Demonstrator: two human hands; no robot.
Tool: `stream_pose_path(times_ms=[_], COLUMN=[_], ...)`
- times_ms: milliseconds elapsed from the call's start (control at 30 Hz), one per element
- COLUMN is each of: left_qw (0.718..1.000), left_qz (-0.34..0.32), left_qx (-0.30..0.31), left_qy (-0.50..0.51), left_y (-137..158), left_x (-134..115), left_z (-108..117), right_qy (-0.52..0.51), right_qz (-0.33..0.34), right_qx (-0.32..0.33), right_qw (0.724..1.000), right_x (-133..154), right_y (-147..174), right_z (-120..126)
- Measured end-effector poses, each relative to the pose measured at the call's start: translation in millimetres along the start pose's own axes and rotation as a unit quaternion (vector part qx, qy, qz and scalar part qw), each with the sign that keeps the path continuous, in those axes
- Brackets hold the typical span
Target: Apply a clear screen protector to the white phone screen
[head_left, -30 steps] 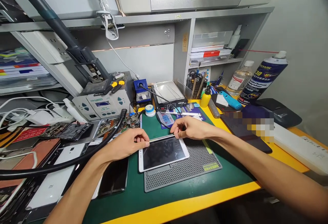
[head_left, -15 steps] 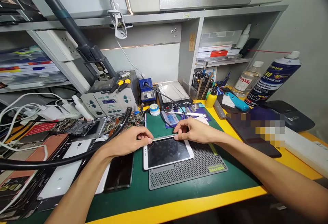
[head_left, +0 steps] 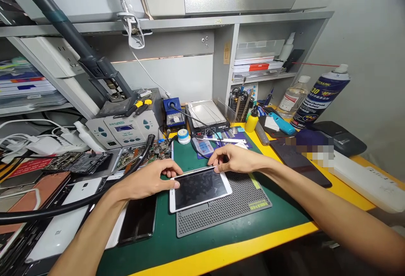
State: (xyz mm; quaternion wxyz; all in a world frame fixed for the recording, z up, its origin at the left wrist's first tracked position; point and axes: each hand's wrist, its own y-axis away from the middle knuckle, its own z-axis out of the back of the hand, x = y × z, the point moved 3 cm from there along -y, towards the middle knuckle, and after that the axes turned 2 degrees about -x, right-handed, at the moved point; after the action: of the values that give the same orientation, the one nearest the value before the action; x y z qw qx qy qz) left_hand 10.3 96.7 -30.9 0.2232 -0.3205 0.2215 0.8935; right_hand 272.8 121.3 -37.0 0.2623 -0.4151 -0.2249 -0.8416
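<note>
A white-framed tablet (head_left: 202,189) with a dark, smudged screen lies at a slant, partly over a grey honeycomb mat (head_left: 221,221). My left hand (head_left: 158,177) grips its far left corner, thumb on the front frame and fingers curled at the far edge. At the far edge, towards the right, my right hand (head_left: 232,159) pinches with thumb and bent fingers. Along that edge, between the hands, runs a narrow dark strip. The undersides of the fingers are hidden.
Phones, among them a black one (head_left: 137,219), and a thick black hose (head_left: 95,198) lie at left. Behind stand a hot air station (head_left: 126,126), a heating plate (head_left: 207,116) and a small jar (head_left: 183,136). A yellow bottle (head_left: 252,121) and spray can (head_left: 319,97) stand right.
My left thumb has slid from the far edge down onto the corner of the tablet's front. My right hand keeps its place at the far edge. The whole view has shifted slightly.
</note>
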Motion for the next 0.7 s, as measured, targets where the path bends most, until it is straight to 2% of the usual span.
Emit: stream_pose_path(times_ms=[167,467,700], left_qw=[1.000,0.998,0.997], left_qz=[0.003,-0.014,-0.002], left_qx=[0.007,0.011,0.006], left_qy=[-0.025,-0.065,-0.079], left_y=[0.4,3.1,4.5], left_x=[-2.4,0.9,1.1], left_z=[-0.3,-1.2,-3.1], right_qy=[-0.001,0.059,0.085], right_qz=[0.005,0.019,0.023], right_qx=[0.011,0.028,0.040], right_qw=[1.000,0.998,0.995], right_x=[-0.3,3.5,6.3], right_y=[0.5,5.3,7.5], right_z=[0.2,1.9,2.3])
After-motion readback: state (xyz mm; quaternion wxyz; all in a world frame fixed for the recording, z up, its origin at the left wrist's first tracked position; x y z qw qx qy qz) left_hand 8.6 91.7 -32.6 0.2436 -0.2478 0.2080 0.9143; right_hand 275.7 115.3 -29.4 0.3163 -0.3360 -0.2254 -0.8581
